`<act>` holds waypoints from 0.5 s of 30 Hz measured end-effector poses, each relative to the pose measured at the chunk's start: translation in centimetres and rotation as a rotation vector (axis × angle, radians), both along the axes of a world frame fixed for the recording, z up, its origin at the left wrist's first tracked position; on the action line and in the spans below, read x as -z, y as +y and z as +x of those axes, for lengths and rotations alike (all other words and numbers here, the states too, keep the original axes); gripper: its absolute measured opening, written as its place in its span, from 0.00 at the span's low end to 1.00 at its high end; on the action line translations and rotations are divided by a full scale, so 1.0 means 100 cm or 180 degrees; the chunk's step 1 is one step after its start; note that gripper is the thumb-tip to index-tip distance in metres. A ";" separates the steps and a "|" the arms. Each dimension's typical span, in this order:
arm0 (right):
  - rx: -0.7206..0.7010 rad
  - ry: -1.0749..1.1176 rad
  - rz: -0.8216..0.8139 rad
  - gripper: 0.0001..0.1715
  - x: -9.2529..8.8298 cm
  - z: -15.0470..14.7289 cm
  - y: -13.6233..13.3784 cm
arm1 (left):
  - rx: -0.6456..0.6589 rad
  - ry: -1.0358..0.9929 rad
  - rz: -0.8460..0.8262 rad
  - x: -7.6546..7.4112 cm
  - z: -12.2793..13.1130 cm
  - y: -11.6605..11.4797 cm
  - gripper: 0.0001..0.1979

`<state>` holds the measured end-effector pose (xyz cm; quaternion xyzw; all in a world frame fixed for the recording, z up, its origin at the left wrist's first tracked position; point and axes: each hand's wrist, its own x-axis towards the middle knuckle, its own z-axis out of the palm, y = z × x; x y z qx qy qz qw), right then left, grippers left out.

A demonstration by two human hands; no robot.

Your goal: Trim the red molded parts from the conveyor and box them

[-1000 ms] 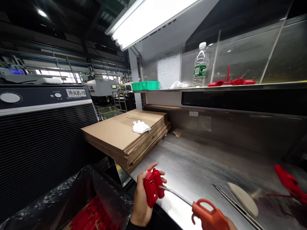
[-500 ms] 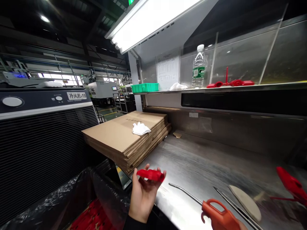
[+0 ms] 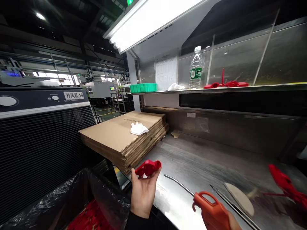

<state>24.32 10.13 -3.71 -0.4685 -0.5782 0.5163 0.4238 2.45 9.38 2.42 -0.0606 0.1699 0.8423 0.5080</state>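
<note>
My left hand [image 3: 144, 193] holds a red plastic part [image 3: 148, 168] between thumb and fingers, above the front edge of the metal bench [image 3: 189, 159]. A round open end of the part points to the right. At the lower right, my right hand [image 3: 233, 222], mostly cut off by the frame, grips an orange air blow gun [image 3: 211, 210]. The gun's thin bent metal nozzle [image 3: 178, 183] points left toward the red part, apart from it. Beside the gun lie a pair of metal tweezers or rods [image 3: 230, 204] and a beige oval piece [image 3: 240, 198].
A stack of flat cardboard [image 3: 120, 131] with a white glove [image 3: 139, 128] stands at the left. Red parts lie in a black-lined bin [image 3: 105, 188] below. More red parts [image 3: 285, 185] sit at right. The shelf above bears a water bottle [image 3: 196, 68] and a green tray [image 3: 143, 88].
My left hand has turned the red part, so its round opening and flat side now show more. The blow gun has shifted slightly up and left in view.
</note>
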 end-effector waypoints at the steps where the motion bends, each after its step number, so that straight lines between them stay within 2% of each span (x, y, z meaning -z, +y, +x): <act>1: -0.0018 -0.0024 0.0042 0.19 -0.001 0.000 0.000 | -0.0045 0.0139 0.0027 -0.001 0.001 0.001 0.22; 4: -0.0093 0.0030 0.0232 0.22 0.000 -0.002 0.001 | -0.0125 0.0505 0.0132 -0.003 0.005 0.002 0.20; 8: -0.0155 -0.0288 0.0562 0.20 0.003 -0.010 -0.003 | -0.0189 0.0799 0.0171 -0.003 0.008 -0.003 0.13; 13: 0.0148 -0.0762 0.0833 0.17 0.006 -0.015 -0.004 | -0.0058 0.0738 0.0007 -0.003 0.001 -0.008 0.13; 15: 0.0135 -0.0825 0.0970 0.15 0.009 -0.013 -0.001 | -0.0016 0.0598 -0.0006 -0.003 -0.005 -0.009 0.14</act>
